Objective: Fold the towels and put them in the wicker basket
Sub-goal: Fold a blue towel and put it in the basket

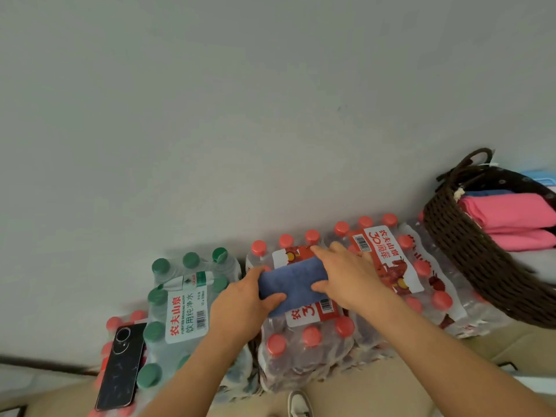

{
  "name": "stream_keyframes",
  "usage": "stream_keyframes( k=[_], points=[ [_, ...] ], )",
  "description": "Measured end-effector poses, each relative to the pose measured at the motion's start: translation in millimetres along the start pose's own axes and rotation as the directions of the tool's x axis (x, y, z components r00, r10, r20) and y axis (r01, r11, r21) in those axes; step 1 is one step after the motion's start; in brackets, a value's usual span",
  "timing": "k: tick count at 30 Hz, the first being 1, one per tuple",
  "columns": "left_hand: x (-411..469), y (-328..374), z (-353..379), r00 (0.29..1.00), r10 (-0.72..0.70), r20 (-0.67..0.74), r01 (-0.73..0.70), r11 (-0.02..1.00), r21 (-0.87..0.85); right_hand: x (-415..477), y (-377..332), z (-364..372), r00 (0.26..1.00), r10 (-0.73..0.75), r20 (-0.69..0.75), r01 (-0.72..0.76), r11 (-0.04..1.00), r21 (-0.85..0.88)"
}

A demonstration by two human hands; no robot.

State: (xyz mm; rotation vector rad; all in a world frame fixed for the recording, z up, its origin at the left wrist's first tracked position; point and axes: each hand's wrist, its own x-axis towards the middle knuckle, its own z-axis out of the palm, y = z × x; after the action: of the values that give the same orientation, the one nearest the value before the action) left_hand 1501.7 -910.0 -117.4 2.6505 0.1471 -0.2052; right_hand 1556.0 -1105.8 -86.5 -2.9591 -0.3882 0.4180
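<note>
I've got the folded blue towel [293,281] clasped at either end by my left grip [240,299] and right grip [346,272], over the red-capped bottle pack [304,350], so folding looks done and next I'd carry it rightward, beyond the right grip, into the wicker basket [469,257].

A single wide-angle camera on the person's head looks forward and down from close behind the left hand [240,299] and right hand [349,275]. They lie low in the middle of the frame, the towel [293,281] between them. Beyond the hands a plain grey surface [270,100] fills the upper half. The basket [469,257] is cut by the edge right of the right hand.
</note>
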Motion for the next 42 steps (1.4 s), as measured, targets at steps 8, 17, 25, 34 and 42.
stream_keyframes(
  k=[8, 17, 25, 34, 42],
  points=[
    [8.2, -2.9, -0.2, 1.0, -0.014, 0.027, 0.017, 0.993, -0.114, 10.3, -1.7, -7.0, 0.992, 0.052, 0.113, -0.052, 0.999, -0.005],
    [-10.8, -0.4, 4.2, 0.999, 0.03, -0.012, -0.032, 0.908, -0.418, -29.0, 2.8, 4.5, 0.989, 0.149, -0.016, -0.129, 0.9, 0.417],
    [-6.2, 62.1, -21.8, 1.0, -0.001, 0.017, 0.016, 0.391, -0.92, -71.6, 51.1, -42.4, 0.911, 0.365, -0.193, 0.037, 0.393, 0.919],
    [14.1, 224.5, -4.6, 0.942, 0.327, -0.079, -0.268, 0.587, -0.764, -106.9, 191.2, -105.9, 0.751, 0.497, -0.434, 0.111, 0.553, 0.826],
    [41.5, 365.5, 68.9, 0.88, 0.469, -0.07, -0.46, 0.809, -0.367, -98.9, 347.3, -120.0, 0.775, 0.524, -0.354, -0.125, 0.676, 0.726]
  ],
)
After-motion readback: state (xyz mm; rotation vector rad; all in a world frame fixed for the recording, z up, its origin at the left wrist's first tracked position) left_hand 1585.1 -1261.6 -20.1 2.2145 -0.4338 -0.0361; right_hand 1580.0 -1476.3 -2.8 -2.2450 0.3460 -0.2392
